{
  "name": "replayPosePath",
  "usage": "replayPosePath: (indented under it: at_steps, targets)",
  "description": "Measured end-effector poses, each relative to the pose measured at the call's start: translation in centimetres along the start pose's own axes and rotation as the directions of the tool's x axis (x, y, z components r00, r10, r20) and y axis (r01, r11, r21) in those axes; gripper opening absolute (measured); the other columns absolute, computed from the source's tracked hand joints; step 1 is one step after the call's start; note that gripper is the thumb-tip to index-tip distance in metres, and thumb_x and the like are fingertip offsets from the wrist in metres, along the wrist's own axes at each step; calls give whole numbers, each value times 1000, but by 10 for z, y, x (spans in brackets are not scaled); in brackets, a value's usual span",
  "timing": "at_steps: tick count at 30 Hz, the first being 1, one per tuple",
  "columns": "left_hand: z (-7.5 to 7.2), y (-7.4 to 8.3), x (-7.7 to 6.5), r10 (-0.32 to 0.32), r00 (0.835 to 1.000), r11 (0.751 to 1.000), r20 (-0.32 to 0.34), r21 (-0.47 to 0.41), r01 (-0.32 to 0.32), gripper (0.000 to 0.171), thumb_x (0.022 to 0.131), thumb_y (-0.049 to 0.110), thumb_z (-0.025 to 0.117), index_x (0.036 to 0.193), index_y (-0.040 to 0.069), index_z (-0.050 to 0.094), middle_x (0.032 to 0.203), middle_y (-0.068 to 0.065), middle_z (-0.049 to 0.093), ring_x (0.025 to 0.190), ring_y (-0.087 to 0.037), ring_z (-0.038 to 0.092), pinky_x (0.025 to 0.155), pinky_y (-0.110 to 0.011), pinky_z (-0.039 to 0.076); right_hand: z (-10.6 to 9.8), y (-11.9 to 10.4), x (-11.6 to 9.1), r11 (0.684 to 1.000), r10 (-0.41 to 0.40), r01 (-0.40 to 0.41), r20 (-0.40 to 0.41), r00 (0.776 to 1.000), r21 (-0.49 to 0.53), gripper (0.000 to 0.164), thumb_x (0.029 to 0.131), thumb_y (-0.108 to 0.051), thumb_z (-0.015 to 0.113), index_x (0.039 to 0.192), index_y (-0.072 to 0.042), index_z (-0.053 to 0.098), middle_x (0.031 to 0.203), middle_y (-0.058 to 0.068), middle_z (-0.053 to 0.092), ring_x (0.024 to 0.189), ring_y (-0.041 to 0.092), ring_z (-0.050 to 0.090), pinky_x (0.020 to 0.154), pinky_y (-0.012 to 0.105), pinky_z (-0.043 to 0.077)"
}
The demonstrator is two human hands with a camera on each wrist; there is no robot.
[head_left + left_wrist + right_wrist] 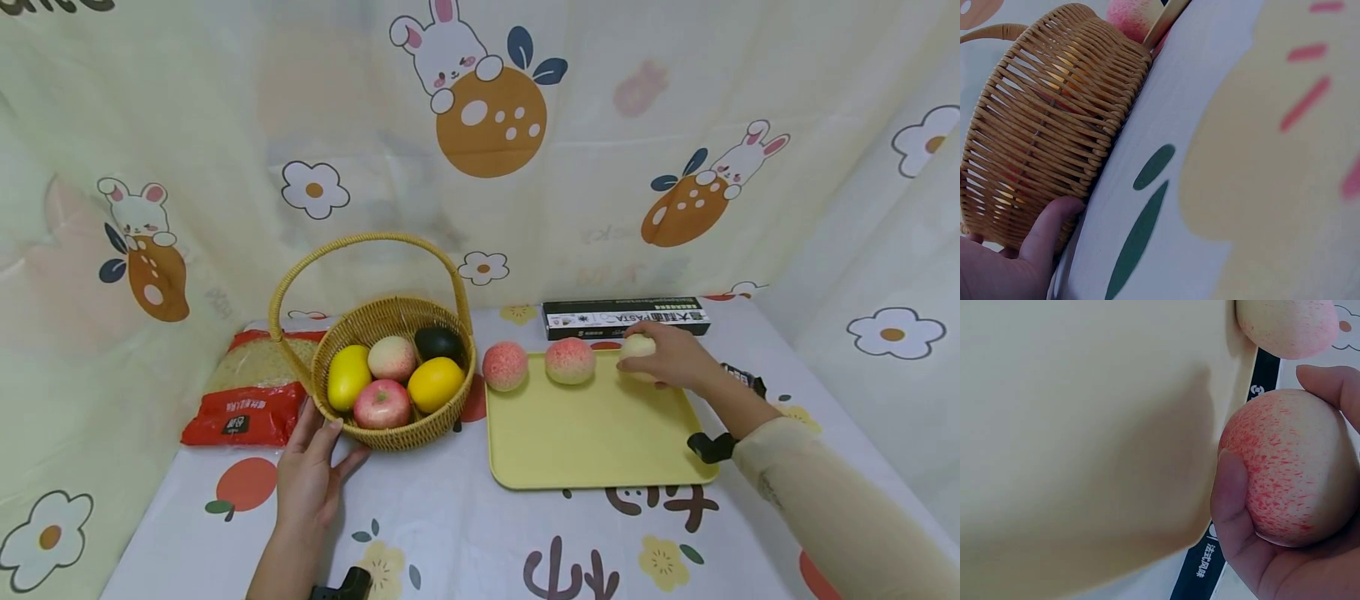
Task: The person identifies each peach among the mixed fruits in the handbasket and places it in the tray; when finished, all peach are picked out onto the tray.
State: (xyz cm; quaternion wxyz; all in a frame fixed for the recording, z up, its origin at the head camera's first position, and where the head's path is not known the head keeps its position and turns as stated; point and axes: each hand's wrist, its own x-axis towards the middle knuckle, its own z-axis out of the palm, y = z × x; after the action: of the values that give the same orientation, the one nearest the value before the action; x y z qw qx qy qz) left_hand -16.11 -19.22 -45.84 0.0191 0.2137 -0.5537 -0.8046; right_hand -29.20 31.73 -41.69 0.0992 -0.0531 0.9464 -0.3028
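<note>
My right hand (667,354) grips a peach (1291,469) at the far right corner of the yellow tray (592,433). The right wrist view shows fingers and thumb spread around its pink-speckled skin. Two more peaches, one at the tray's far left corner (506,366) and another (570,361) near the middle of the far edge, line up with it. My left hand (311,475) rests against the near left side of a wicker basket (416,433), its thumb (1054,228) touching the weave. Inside the basket are a peach, a red apple, yellow fruits and a dark green one.
A red-and-clear bag (251,392) lies left of the basket, close to it. Behind the tray is a black-and-white pasta box (626,317). The basket's tall handle (367,240) arches above the fruit. Patterned cloth covers the table and the walls.
</note>
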Motion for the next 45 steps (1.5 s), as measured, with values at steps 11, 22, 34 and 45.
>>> replayPosePath:
  at_steps: [11, 22, 34, 45]
  targets:
    - [-2, -2, 1, -6, 1000, 1000, -8, 4, 7, 61, 110, 26, 57, 159, 56, 35, 174, 18, 26, 156, -19, 39, 97, -47, 61, 8, 1, 9, 998, -22, 21, -28, 999, -52, 67, 89, -43, 82, 139, -6, 57, 117, 25, 64, 77, 24, 64, 54, 35, 60]
    - [-1, -2, 2, 0, 1000, 1000, -6, -2, 0, 61, 110, 25, 57, 158, 56, 37, 174, 18, 26, 156, -20, 38, 97, -48, 61, 11, -2, 7, 1000, -11, 12, 7, 1000, -23, 74, 87, -40, 85, 142, -4, 52, 120, 27, 61, 82, 28, 64, 54, 35, 61]
    - [0, -1, 1, 2, 1000, 1000, -6, -6, -2, 60, 110, 25, 57, 157, 56, 38, 174, 17, 27, 156, -20, 39, 96, -46, 62, 8, 0, 3, 1000, -15, 16, 50, 999, -20, 85, 88, -43, 83, 154, -4, 44, 123, 27, 62, 84, 27, 66, 60, 37, 63]
    - [-1, 0, 0, -2, 1000, 1000, 10, -2, 2, 59, 110, 26, 56, 157, 56, 37, 174, 18, 26, 157, -19, 38, 97, -45, 62, 0, 2, -6, 999, -32, 31, 55, 998, 22, 86, 91, -47, 82, 155, -6, 42, 130, 28, 62, 97, 30, 68, 65, 38, 64]
